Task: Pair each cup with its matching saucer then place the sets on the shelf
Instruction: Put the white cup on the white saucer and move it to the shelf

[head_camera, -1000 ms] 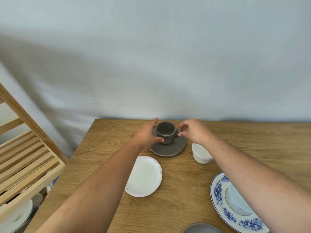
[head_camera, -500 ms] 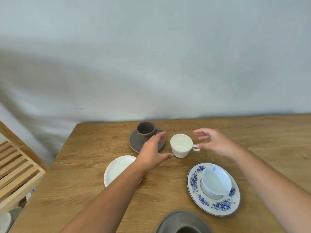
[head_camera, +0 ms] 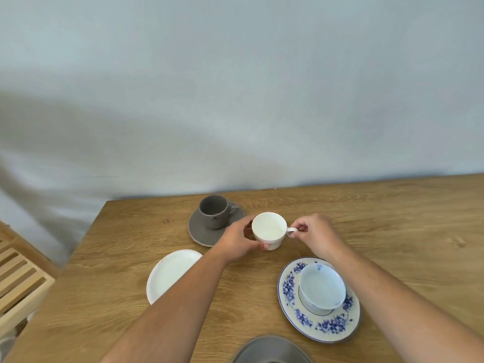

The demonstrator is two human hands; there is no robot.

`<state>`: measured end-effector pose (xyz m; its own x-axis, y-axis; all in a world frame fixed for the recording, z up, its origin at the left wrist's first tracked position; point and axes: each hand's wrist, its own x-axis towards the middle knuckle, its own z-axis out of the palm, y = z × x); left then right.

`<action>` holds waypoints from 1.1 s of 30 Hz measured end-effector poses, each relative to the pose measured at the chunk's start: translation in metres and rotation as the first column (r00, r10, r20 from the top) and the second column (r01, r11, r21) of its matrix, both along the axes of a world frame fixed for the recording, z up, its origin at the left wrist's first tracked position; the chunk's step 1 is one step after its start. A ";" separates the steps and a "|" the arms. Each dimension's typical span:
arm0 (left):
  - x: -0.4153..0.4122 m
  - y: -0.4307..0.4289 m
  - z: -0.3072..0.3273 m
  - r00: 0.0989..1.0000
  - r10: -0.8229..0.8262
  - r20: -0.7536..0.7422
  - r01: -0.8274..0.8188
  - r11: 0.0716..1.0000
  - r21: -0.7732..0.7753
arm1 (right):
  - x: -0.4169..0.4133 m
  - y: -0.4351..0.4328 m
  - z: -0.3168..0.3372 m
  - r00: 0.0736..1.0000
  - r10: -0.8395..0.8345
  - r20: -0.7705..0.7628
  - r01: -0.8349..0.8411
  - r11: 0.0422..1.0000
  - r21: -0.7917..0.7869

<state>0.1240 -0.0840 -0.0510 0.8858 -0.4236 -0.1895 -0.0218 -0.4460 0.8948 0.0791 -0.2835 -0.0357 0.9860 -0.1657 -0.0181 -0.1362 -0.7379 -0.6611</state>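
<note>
A plain white cup [head_camera: 269, 229] is held between both hands over the wooden table [head_camera: 392, 218]. My left hand [head_camera: 237, 241] wraps its left side, and my right hand [head_camera: 314, 233] pinches its small handle. A white saucer [head_camera: 170, 273] lies to the lower left, partly hidden by my left forearm. A grey cup [head_camera: 212, 215] stands on a grey saucer [head_camera: 201, 233] at the back. A pale blue cup [head_camera: 321, 286] sits on a blue-flowered saucer [head_camera: 318, 324] at the right.
Part of another grey saucer [head_camera: 271, 349] shows at the bottom edge. The slatted wooden shelf [head_camera: 18, 281] stands off the table's left side. A pale wall runs behind the table.
Both hands left the grey cup on its saucer, reached the white cup and closed on it. The view has shifted right and down.
</note>
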 end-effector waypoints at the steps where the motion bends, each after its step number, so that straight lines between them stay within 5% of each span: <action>1: -0.001 0.002 0.001 1.000 0.006 0.007 -0.006 1.000 -0.017 | -0.001 0.000 0.003 1.000 0.009 0.005 -0.009 1.000 0.015; 12: -0.037 0.099 0.044 0.991 0.120 0.067 -0.108 0.982 -0.156 | -0.009 0.076 0.044 0.967 0.219 0.131 -0.237 0.961 0.146; 20: -0.062 0.172 0.023 0.981 0.191 0.034 -0.189 0.981 -0.040 | -0.013 0.147 0.022 0.924 0.383 0.022 -0.383 0.920 0.079; 33: -0.074 0.191 -0.004 0.967 0.248 -0.054 -0.251 0.965 -0.071 | -0.016 0.175 0.001 0.927 0.365 -0.087 -0.363 0.931 0.038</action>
